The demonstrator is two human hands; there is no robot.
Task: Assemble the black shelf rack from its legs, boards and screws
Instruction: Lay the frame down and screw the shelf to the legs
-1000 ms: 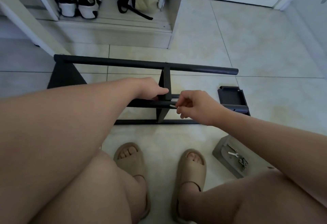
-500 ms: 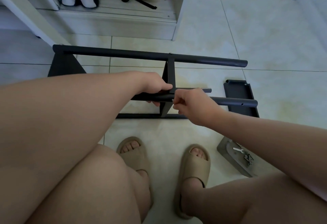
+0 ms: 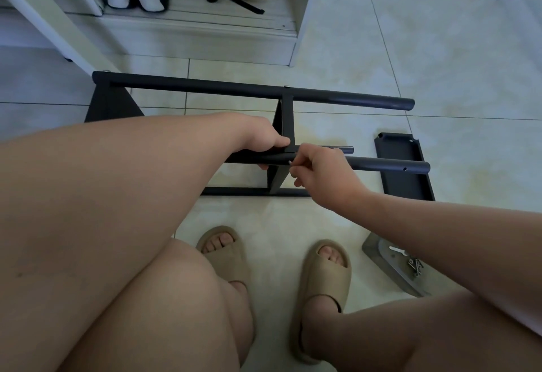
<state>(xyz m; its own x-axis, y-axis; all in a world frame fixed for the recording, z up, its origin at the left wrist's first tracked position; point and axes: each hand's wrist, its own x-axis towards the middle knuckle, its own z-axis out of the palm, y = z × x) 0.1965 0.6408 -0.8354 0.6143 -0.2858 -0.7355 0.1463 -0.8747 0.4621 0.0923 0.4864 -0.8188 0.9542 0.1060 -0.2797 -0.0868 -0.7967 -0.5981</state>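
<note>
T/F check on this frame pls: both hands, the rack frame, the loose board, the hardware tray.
1. The left hand grips the near tube beside the middle board. True.
2. The right hand lies flat on the floor. False: it pinches a small metal piece at the near tube's joint with the middle board.
3. A loose black board lies to the right of the rack frame. True.
4. The grey tray of screws sits against the cabinet. False: it lies beside the right sandal, partly under the right forearm.
</note>
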